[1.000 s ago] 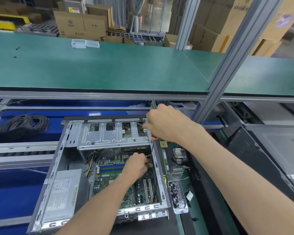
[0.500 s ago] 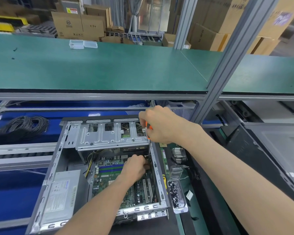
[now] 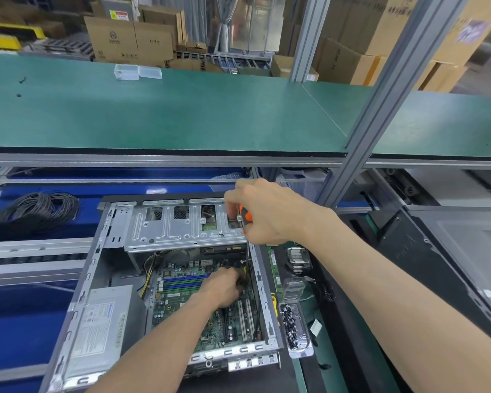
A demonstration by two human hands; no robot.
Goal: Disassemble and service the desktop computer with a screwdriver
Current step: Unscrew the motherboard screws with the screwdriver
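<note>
I've got the case [image 3: 131,282] lying open on the surface [image 3: 332,361], side panel off, board [image 3: 182,302] showing inside. My right hand [image 3: 270,214] is curled round the orange-and-black handle of the screwdriver [image 3: 245,219], held above the drive cage [image 3: 182,225], shaft pointing down along the right wall. My left hand [image 3: 221,287] is down on the board near the tip, fingers curled; what they're pinching, I can't tell. Tray [image 3: 295,327] of screws just right of the case.

Open gap over motherboard [image 3: 182,296], hemmed by drive cage [image 3: 176,225] and power supply [image 3: 102,327].
</note>
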